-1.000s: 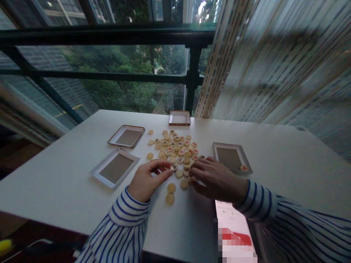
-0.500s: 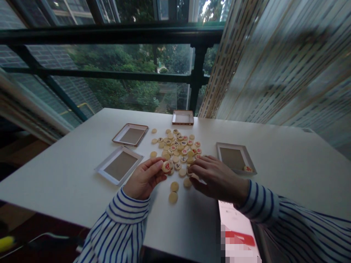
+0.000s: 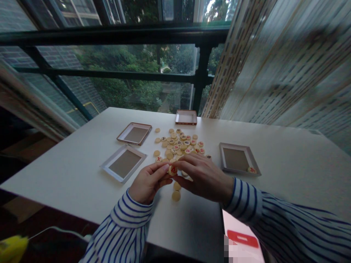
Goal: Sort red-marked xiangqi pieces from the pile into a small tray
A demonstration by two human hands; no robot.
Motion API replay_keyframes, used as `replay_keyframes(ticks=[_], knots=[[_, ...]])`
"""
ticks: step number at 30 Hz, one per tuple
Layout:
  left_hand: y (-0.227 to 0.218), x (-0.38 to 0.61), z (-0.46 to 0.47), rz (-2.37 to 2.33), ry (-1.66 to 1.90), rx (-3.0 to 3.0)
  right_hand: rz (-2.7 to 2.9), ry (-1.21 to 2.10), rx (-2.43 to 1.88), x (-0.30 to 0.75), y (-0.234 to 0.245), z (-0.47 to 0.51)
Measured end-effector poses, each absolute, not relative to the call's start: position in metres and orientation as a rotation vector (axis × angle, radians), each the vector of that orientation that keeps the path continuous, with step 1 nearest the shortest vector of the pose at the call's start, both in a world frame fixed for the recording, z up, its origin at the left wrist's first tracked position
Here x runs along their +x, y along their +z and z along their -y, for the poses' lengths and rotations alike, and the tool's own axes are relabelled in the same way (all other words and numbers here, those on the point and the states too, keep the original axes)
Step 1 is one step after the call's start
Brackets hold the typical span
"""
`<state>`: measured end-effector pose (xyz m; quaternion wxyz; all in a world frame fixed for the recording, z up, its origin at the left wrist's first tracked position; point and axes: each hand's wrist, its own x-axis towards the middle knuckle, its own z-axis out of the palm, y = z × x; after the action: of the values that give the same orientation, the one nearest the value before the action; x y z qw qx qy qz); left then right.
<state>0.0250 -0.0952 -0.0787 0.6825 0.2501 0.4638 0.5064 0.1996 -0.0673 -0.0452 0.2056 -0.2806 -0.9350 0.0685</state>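
Note:
Between the thumb and fingers of my left hand (image 3: 148, 181) is a round xiangqi piece (image 3: 172, 170), its red character facing up toward me. My right hand (image 3: 205, 178) has come in from the other side, with its index finger over the piece's top edge and its thumb just below, so both hands meet at it. A loose heap of xiangqi pieces (image 3: 179, 142) spreads behind my hands, some face up with red or black characters, others blank side up. My right hand covers part of this heap. Two blank-side-up pieces (image 3: 176, 196) lie nearer me.
Two shallow trays, one brown-rimmed (image 3: 149, 128) and one pale (image 3: 105, 168), lie on the left. A small box (image 3: 186, 123) stands at the back. The right tray (image 3: 259, 170) holds one red-marked piece (image 3: 251, 170). A lit screen (image 3: 241, 228) is under my right forearm.
My right hand has moved left from the heap to the piece held in my left hand. The view has shifted slightly.

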Motion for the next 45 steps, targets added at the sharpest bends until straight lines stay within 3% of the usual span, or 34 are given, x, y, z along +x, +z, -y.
replay_keyframes(ticks=[7, 18, 45], knots=[[-0.085, 0.015, 0.096, -1.128, 1.15, 0.689, 2.654, 0.212, -0.815, 0.191, -0.047, 0.066], [-0.083, -0.011, 0.09, -1.445, 1.461, 1.019, 2.863, 0.16, -0.895, 0.174, -0.067, 0.064], [-0.085, -0.001, 0.095, -1.631, 1.382, 1.289, 2.944, 0.177, -0.705, 0.17, -0.064, 0.042]])
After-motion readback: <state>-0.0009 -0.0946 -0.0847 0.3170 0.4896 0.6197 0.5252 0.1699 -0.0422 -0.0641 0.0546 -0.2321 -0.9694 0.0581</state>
